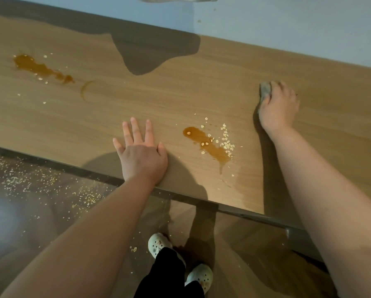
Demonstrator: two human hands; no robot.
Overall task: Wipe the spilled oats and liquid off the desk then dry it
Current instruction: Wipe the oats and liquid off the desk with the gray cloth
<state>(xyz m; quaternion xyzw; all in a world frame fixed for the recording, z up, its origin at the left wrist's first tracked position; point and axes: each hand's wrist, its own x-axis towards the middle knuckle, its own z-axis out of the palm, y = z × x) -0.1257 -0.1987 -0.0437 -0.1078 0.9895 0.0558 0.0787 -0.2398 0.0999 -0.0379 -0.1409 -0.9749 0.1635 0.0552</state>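
**A:** Where is the mess?

**B:** The nearer amber puddle of liquid (206,145), with pale rolled oats (225,138) strewn over it and along its right side, lies on the light wood-grain counter (137,100) between the two hands. It is just right of the left hand's fingers (137,130). It is left of the right hand's fingers (276,86) and closer to the front edge than they are. A second amber puddle (40,67) with a few flakes round it lies well to the left of the left fingers, toward the wall.

**A:** And what are the hands doing?

**B:** The right hand (277,106) has its fingers curled over a grey-green wad (264,90) and presses it onto the counter. I cannot tell whether the wad is a sponge or a cloth. The left hand (141,155) lies flat with its fingers straight and spread. It holds nothing, and its heel sits at the front edge.

**A:** Why are they set like that?

**B:** I'd guess the flat hand props the person's weight as they lean over. The wad sits beyond the nearer spill, so a sweep leftward and toward the edge would gather the flakes and liquid together. Neither puddle looks wiped yet, and drying comes after that.

**A:** Is there anything below the counter?

**B:** More oats are scattered on the dark floor (19,175), below and left of the left wrist. A pair of pale clogs (158,244) stands there too.
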